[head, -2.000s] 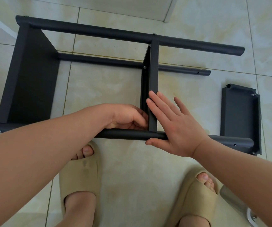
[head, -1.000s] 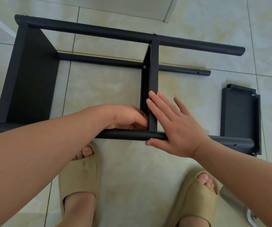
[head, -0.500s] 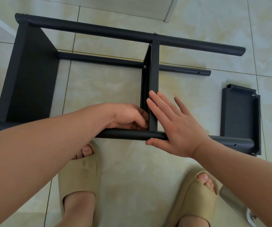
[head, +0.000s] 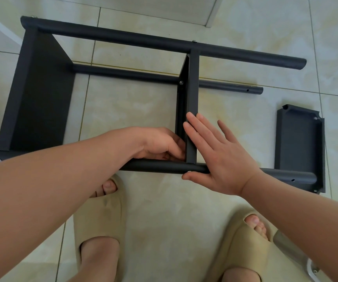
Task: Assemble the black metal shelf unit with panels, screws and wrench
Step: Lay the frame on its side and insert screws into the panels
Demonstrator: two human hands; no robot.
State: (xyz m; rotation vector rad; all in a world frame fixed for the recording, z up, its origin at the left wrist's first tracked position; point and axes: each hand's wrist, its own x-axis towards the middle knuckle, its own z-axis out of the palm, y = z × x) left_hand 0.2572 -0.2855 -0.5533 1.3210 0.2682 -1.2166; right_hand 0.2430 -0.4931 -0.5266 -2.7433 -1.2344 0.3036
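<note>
If the right hand [head: 221, 157], pressing straight flat fingers on the middle panel [head: 191, 110], slips while the left hand [head: 160, 143] curls its fingers round something hidden by the front pole [head: 158, 166], the shelf unit [head: 123, 38] lying across the middle of the view could shift and the panel go crooked.

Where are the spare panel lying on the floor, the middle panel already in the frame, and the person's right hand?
spare panel [head: 298, 143], head view, on its flat inner face.
middle panel [head: 193, 94], head view, on its upturned edge.
right hand [head: 223, 159], head view, on the back of the hand.
</note>
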